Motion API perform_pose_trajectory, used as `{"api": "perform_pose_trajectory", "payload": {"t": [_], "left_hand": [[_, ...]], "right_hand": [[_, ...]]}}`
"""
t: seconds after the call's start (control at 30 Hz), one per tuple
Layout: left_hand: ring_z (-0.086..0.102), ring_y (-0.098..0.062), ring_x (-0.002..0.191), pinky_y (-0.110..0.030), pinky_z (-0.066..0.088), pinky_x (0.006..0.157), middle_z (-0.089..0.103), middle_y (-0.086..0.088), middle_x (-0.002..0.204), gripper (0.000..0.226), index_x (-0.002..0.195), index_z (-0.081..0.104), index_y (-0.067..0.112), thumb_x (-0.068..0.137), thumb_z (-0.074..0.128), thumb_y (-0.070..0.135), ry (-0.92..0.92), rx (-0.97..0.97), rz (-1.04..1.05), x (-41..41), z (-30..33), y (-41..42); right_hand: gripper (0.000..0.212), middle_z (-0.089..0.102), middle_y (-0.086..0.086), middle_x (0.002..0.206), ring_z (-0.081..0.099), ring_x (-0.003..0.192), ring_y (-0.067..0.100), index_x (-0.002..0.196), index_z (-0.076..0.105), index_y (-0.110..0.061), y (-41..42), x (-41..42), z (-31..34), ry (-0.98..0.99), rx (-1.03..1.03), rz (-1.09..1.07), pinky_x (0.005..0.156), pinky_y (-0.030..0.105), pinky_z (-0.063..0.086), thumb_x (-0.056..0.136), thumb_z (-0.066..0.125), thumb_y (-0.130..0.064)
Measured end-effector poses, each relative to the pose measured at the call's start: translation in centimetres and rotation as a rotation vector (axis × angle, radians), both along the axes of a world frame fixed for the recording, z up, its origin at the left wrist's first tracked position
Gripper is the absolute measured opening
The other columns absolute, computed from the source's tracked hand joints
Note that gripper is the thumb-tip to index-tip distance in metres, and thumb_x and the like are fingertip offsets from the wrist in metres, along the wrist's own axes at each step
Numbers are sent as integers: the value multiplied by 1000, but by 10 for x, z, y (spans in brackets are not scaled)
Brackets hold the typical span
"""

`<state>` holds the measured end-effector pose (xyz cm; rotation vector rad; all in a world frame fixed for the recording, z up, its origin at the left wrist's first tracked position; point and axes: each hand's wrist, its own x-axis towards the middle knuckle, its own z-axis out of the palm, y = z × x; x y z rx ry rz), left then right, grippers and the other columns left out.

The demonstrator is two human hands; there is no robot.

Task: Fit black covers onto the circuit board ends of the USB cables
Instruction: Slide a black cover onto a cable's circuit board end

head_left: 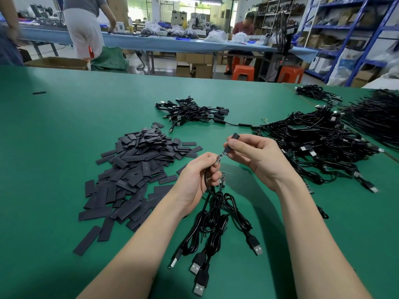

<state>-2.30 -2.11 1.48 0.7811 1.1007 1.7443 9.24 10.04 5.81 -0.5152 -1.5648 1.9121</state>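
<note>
Both hands are up over the green work table [64,130], right in the middle of the view. The left hand [198,175] is curled round a bundle of thin black USB cables [216,214], and its thumb and fingers pinch one cable just below its narrow circuit board end [220,156], which pokes up and to the right. The right hand [257,156] pinches a small black tubular cover [232,140] between thumb and fingertips; the lower mouth of the cover sits over the tip of that board, with most of the board bare between the two hands. Below the left hand the bundled cables hang down to the table, their silver USB plugs [197,270] fanned out toward the near edge, and a couple more bare board ends peek out just under the left fingers. To the left lies a big loose heap of flat black cover sleeves [133,169], spilling toward the near-left. Further back, centre, rests a small tangle of black cables with covers already fitted [192,113]. On the right sprawls a large pile of black cables [319,139], with more bundles beyond it. Across the aisle there is a long blue bench, orange plastic stools [243,72] and blue shelving.
</note>
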Motion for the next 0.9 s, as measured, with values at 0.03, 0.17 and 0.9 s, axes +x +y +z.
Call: {"api": "perform_pose_trajectory", "payload": {"t": [0.03,0.17,0.9], "left_hand": [[40,-11,58,-22,34,58,41,2,70,24,80,43,13,104,40,13,-1,1,0,0,0,0],[41,-10,58,-22,35,57,42,3,70,25,80,43,14,104,41,13,7,8,4,0,0,0],[40,-10,60,-23,34,58,41,3,71,23,81,42,15,104,40,14,-43,30,-10,0,0,-1]], "right_hand": [[23,76,16,89,73,82,19,84,81,-7,0,1,1,-12,-5,25,77,23,58,64,84,-19],[24,76,15,92,73,85,20,84,82,-9,1,4,1,-25,-36,64,78,23,58,63,84,-19],[21,77,14,92,73,85,19,85,81,-14,-3,0,-5,-10,40,111,81,26,58,65,83,-20]]}}
